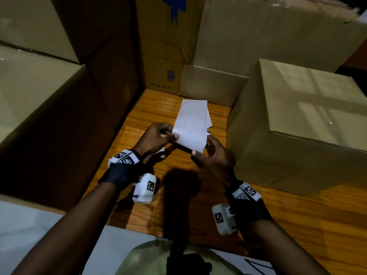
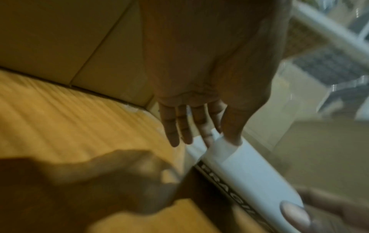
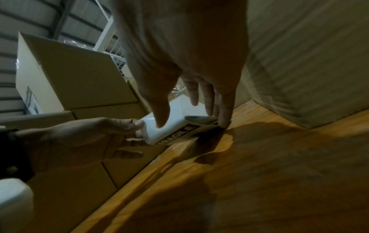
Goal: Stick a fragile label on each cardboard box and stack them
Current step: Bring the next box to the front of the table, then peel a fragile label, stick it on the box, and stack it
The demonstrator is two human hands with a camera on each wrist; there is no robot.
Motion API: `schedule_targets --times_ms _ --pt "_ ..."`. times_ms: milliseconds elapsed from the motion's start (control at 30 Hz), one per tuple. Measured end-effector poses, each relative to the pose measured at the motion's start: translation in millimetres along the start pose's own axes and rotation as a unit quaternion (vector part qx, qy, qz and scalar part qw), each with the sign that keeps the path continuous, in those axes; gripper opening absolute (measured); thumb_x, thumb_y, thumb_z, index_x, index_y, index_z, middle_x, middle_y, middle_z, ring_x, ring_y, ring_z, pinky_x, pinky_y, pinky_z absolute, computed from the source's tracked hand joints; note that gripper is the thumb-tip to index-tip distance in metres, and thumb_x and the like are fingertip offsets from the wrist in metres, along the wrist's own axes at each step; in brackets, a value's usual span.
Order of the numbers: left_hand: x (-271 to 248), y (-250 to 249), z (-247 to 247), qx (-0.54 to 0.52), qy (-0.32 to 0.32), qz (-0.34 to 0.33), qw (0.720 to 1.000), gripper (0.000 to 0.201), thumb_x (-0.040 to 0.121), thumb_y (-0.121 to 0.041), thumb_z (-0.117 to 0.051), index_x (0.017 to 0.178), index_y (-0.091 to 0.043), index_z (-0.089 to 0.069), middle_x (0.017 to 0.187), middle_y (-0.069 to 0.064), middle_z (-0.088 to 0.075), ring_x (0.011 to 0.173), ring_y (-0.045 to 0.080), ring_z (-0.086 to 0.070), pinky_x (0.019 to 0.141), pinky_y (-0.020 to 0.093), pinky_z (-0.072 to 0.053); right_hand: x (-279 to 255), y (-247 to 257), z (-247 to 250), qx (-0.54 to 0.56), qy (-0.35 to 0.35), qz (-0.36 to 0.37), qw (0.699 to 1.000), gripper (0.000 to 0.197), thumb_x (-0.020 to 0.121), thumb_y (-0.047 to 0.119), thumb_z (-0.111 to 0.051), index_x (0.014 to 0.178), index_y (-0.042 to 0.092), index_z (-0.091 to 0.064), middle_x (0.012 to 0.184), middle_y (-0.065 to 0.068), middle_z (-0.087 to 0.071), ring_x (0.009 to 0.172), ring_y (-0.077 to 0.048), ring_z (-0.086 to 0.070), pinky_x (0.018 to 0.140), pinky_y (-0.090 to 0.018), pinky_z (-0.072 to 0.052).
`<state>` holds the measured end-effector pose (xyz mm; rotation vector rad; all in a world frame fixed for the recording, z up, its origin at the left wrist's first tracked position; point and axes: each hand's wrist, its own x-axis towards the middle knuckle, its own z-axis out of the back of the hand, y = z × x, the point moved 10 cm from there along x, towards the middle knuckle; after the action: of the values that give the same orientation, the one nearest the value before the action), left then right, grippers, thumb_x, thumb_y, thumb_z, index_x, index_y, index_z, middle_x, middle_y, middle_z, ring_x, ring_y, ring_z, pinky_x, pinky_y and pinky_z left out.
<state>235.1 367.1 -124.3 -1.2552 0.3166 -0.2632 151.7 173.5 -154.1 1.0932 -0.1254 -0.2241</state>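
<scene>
From the head view, we pinch the white paper fragile label sheet (image 1: 191, 126) between our left hand (image 1: 156, 138) and right hand (image 1: 213, 155), likely to peel it, above the orange wooden floor (image 1: 158, 108) between brown cardboard boxes (image 1: 297, 116).

The left wrist view shows its black "FRAGILE" strip, printed side down.

The right wrist view shows its corner curled under our fingers (image 3: 223, 110); stacked boxes and white shelving stand behind.

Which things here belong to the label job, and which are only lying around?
For the job:
fragile label sheet, held by the left hand and the right hand
cardboard box on the right
cardboard box on the left

Only lying around:
wooden floor
white paper at the near edge
</scene>
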Motion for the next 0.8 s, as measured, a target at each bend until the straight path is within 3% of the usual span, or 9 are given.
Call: schedule_targets --times_ms 100,167,233,267,400,467,633,733,800 --pt "3 -26 16 -0.043 -0.018 -0.047 0.998 0.025 0.088 -0.013 -0.071 0.086 0.008 -0.058 0.074 0.012 -0.059 0.069 0.012 -0.056 0.062 0.02 -0.045 -2 30 21 0.062 -0.058 0.038 0.996 0.035 0.089 0.025 -0.076 0.121 0.023 -0.062 0.103 0.021 -0.064 0.092 0.009 -0.064 0.076 -0.014 -0.054" --pt "4 -40 25 -0.071 -0.036 -0.051 0.996 0.016 0.091 -0.008 -0.069 0.091 0.005 -0.059 0.064 0.006 -0.061 0.06 0.008 -0.056 0.058 0.017 -0.046 -2 48 32 0.085 -0.093 0.064 0.99 0.017 0.091 0.026 -0.072 0.107 0.021 -0.068 0.091 0.018 -0.067 0.081 0.008 -0.066 0.068 -0.018 -0.057" --pt "4 -54 30 -0.089 -0.054 -0.056 0.993 0.009 0.091 -0.006 -0.067 0.094 0.001 -0.061 0.058 -0.007 -0.066 0.056 -0.001 -0.059 0.056 0.013 -0.045 0 61 39 0.099 -0.113 0.07 0.986 0.015 0.089 0.04 -0.071 0.097 0.027 -0.072 0.093 0.009 -0.073 0.088 -0.005 -0.07 0.072 -0.041 -0.061" --pt "5 -62 33 -0.098 -0.061 -0.063 0.991 0.007 0.092 -0.006 -0.066 0.094 -0.002 -0.06 0.058 -0.008 -0.068 0.056 -0.004 -0.06 0.055 0.012 -0.044 2 66 41 0.111 -0.113 0.071 0.985 0.014 0.089 0.041 -0.071 0.094 0.028 -0.072 0.094 0.008 -0.074 0.09 -0.009 -0.071 0.073 -0.043 -0.061" --pt "4 -86 35 -0.131 -0.072 -0.073 0.986 0.006 0.094 -0.015 -0.065 0.096 -0.01 -0.061 0.067 -0.005 -0.07 0.058 -0.002 -0.06 0.055 0.012 -0.045 9 93 51 0.19 -0.113 0.1 0.97 0.01 0.093 0.011 -0.07 0.085 0.017 -0.069 0.076 0.009 -0.072 0.071 0.001 -0.067 0.063 -0.017 -0.051" --pt "3 -89 33 -0.136 -0.056 -0.066 0.987 0.007 0.095 -0.018 -0.064 0.098 -0.011 -0.062 0.069 -0.004 -0.07 0.06 -0.001 -0.061 0.056 0.013 -0.045 14 99 53 0.195 -0.115 0.104 0.968 0.012 0.093 0.01 -0.069 0.084 0.018 -0.068 0.073 0.009 -0.072 0.066 -0.002 -0.066 0.06 -0.02 -0.051" --pt "6 -70 24 -0.073 -0.024 -0.018 0.997 0.03 0.092 -0.014 -0.067 0.112 0.008 -0.062 0.071 0.0 -0.074 0.066 0.002 -0.065 0.058 0.011 -0.047 30 85 48 0.141 -0.125 0.079 0.979 0.003 0.089 0.024 -0.072 0.088 0.024 -0.069 0.09 0.002 -0.074 0.084 -0.019 -0.07 0.073 -0.042 -0.059" --pt "9 -57 26 -0.064 -0.039 0.004 0.997 0.035 0.091 -0.014 -0.068 0.11 0.014 -0.058 0.075 -0.001 -0.075 0.069 0.004 -0.069 0.061 0.018 -0.053 26 80 47 0.072 -0.144 0.086 0.983 0.021 0.089 0.029 -0.071 0.109 0.03 -0.064 0.113 0.006 -0.065 0.101 -0.01 -0.061 0.079 -0.034 -0.056" --pt "9 -55 26 -0.06 -0.046 0.009 0.997 0.032 0.092 -0.015 -0.068 0.108 0.012 -0.059 0.088 0.008 -0.076 0.073 0.008 -0.071 0.068 0.025 -0.057 15 96 48 -0.001 -0.163 0.159 0.974 0.03 0.089 0.026 -0.071 0.118 0.025 -0.063 0.119 0.005 -0.06 0.107 -0.009 -0.057 0.082 -0.025 -0.051"
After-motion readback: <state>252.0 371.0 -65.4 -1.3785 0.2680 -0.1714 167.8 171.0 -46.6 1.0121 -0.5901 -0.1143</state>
